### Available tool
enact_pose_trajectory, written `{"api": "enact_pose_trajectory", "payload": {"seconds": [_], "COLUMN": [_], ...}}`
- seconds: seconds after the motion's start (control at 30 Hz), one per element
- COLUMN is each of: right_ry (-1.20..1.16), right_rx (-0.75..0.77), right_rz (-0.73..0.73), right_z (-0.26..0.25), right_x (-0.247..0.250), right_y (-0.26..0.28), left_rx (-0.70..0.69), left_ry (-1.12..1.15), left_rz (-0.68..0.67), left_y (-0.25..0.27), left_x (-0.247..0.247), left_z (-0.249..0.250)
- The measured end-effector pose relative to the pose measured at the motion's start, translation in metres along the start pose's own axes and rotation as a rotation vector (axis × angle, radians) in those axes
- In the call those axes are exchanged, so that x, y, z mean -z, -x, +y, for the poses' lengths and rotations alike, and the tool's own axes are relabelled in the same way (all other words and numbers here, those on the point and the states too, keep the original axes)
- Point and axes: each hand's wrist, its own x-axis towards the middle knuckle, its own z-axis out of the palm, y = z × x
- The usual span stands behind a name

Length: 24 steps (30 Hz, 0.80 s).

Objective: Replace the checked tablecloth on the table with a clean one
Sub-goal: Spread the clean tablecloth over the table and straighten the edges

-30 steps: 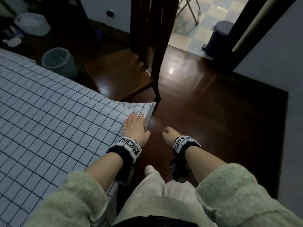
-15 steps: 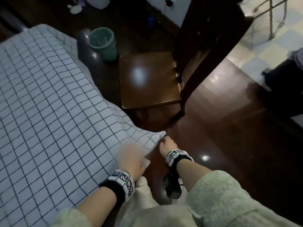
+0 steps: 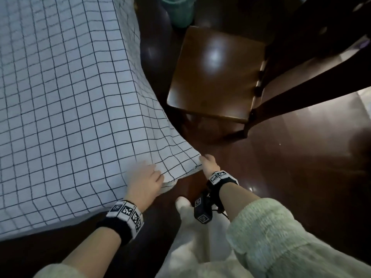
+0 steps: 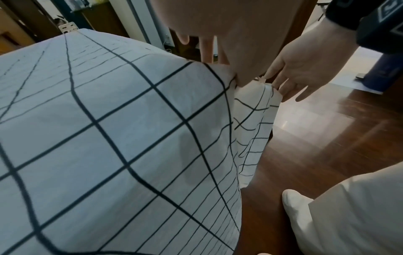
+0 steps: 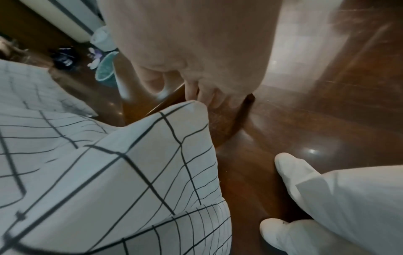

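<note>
Fuzzy pale-green sleeves (image 3: 281,237) are pushed up both forearms. Each wrist wears a black band (image 3: 124,217) edged with black-and-white square markers. Cream trousers (image 3: 200,247) end at white socks (image 3: 181,202).

Glossy dark wooden floor (image 3: 301,167), brown wooden chair (image 3: 214,73), teal bin (image 3: 180,11)

Checked tablecloth (image 3: 66,109): white with thin dark grid lines; spread over the table, edges hanging toward the floor
Near corner (image 3: 188,163): lifted and bunched; drawn out from the table; folds hanging beneath
</note>
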Motion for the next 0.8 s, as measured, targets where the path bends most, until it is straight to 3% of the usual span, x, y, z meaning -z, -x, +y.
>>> {"api": "enact_pose_trajectory", "payload": {"seconds": [0.2,0.43,0.6,0.8], "right_ry": [-0.017,-0.002,-0.098,-0.125], "right_rx": [-0.043,-0.077,-0.046,-0.073], "right_rz": [-0.05,0.035,0.119,-0.113], "right_z": [0.003,0.007,0.016,0.047], "right_x": [0.015,0.046,0.049,0.047], "right_y": [-0.007,-0.006,-0.001,-0.026], "left_rx": [0.03,0.172,0.137,0.169], "left_ry": [0.053,0.071,0.063,-0.024], "left_rz": [0.074,-0.112,-0.183,-0.262], "left_y": [0.006,0.003,0.006,0.015], "left_x": [0.0,0.014,0.013,0.01], "left_z": [0.004,-0.008,-0.017,-0.024]}}
